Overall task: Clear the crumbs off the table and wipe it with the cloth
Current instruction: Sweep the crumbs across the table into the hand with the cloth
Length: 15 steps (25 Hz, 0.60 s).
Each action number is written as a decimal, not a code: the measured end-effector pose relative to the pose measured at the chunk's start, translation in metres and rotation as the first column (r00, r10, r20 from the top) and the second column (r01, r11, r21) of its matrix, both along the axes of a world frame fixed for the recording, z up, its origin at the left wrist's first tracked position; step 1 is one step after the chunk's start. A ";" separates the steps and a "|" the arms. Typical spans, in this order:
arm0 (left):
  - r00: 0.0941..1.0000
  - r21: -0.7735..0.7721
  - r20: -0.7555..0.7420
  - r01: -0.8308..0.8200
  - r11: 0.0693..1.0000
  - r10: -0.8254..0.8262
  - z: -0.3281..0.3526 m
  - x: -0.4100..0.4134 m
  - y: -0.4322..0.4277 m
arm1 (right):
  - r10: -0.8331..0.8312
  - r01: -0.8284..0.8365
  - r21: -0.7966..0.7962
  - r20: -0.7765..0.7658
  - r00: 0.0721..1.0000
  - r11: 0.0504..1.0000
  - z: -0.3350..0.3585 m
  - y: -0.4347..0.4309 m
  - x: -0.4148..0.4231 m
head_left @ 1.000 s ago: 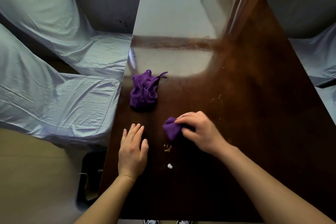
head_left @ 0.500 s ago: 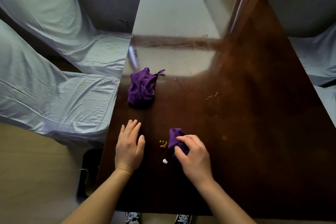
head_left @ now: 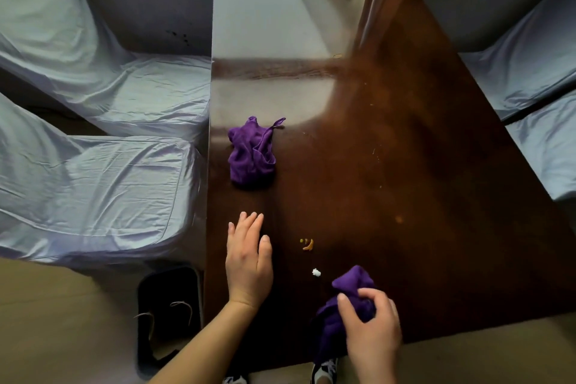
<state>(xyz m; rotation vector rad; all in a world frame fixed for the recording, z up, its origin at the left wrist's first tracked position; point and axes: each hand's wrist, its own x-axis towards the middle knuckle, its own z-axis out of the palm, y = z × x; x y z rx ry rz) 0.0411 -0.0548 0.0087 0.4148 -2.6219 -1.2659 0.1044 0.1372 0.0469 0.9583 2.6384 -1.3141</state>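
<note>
- At the near edge of the dark glossy table [head_left: 405, 196], in the head view, the right hand [head_left: 371, 330] sits at about 5 o'clock, fingers curled tight around a bunched purple cloth [head_left: 349, 299]; part of the cloth hangs over the table edge, likely bunched so it works as a wiping pad.
- The left hand [head_left: 249, 262] lies flat on the table at about 7 o'clock, fingers together and holding nothing; my guess is that it steadies the body or waits to catch what gets swept.
- Between the two hands lie the crumbs: a small orange-yellow cluster [head_left: 307, 244] and, nearer the cloth at its 10 o'clock, a white bit [head_left: 316, 272]. Neither touches the cloth.
- Finer specks [head_left: 375, 153] dot the table toward 2 o'clock, well apart from the hands.
- A second purple cloth [head_left: 252, 154] sits crumpled near the table's left edge at 11 o'clock, unused.
- Chairs in pale covers [head_left: 93, 184] flank the table, and a dark bin [head_left: 168, 299] stands on the floor beside the left corner, perhaps there to receive the crumbs.
</note>
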 end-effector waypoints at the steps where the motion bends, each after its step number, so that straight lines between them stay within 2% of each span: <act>1: 1.000 0.021 -0.005 0.013 1.000 -0.013 0.000 0.001 -0.002 | -0.027 0.027 -0.009 -0.051 0.998 1.000 -0.003 -0.015 -0.005; 6: 0.998 0.062 -0.015 0.055 0.997 -0.054 -0.002 0.002 -0.009 | -0.030 -0.016 -0.241 -0.183 0.983 0.970 -0.006 -0.060 -0.052; 10: 0.999 0.090 -0.037 0.030 0.996 -0.027 -0.001 0.003 -0.007 | -0.075 -0.004 -0.284 -0.265 0.961 0.959 0.003 -0.017 -0.058; 12: 0.999 0.144 -0.048 -0.005 0.990 0.012 0.002 0.002 -0.006 | -0.021 -0.043 -0.234 -0.265 0.964 0.971 0.009 0.015 -0.066; 15: 0.984 0.230 -0.102 -0.122 0.965 0.149 0.005 0.006 -0.019 | 0.187 -0.183 0.039 -0.179 0.966 0.982 0.009 0.037 -0.095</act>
